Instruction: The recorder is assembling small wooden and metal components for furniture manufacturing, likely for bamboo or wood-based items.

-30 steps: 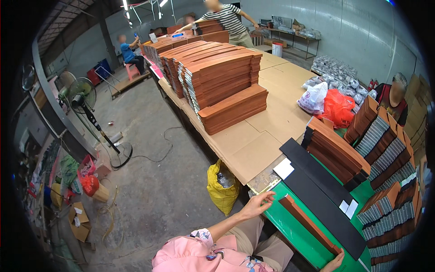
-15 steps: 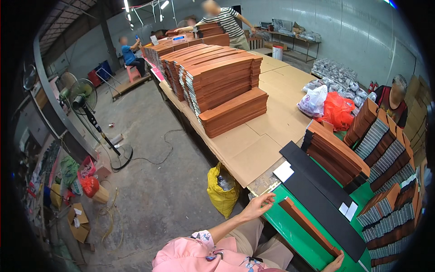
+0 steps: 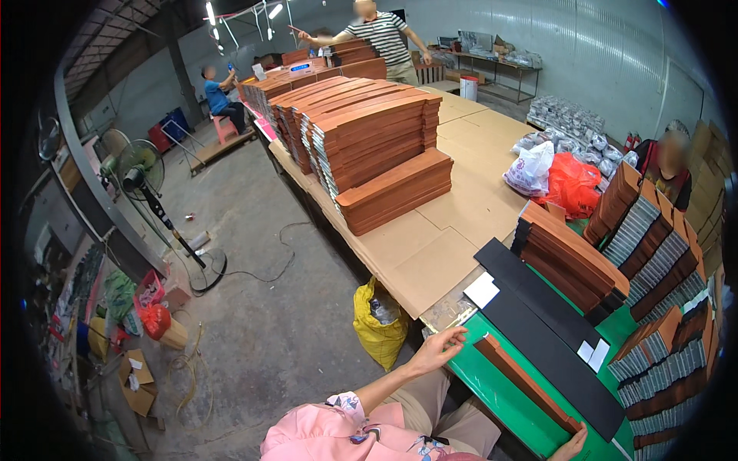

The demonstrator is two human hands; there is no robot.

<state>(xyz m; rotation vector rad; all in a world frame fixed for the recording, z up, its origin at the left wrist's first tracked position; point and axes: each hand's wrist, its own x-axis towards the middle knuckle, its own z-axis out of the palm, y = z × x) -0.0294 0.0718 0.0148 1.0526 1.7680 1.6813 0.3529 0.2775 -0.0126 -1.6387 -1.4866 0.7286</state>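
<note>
A long reddish-brown wood-look slat (image 3: 529, 383) lies along the green tabletop (image 3: 492, 390) in front of me. My right hand (image 3: 570, 446) has its fingers closed around the slat's near end. Near the slat's far end, at the table's left edge, my left hand (image 3: 440, 350) hovers with loosely bent fingers apart and holds nothing. Beyond the slat lie two black flat strips (image 3: 538, 330) side by side. White paper pieces rest on them, one white slip (image 3: 481, 290) at the far end and others (image 3: 592, 355) nearer.
Stacked brown slats (image 3: 570, 257) stand behind the strips, with more bundles (image 3: 653, 223) at right. A large pile (image 3: 377, 146) covers the cardboard-topped table. Plastic bags (image 3: 573, 184) lie at its right. A yellow sack (image 3: 379, 326) and a fan (image 3: 146, 180) stand on the floor. Other people work farther off.
The person in the striped shirt has raised an arm, and the person at right has shifted. My hands and the slat stay nearly the same.
</note>
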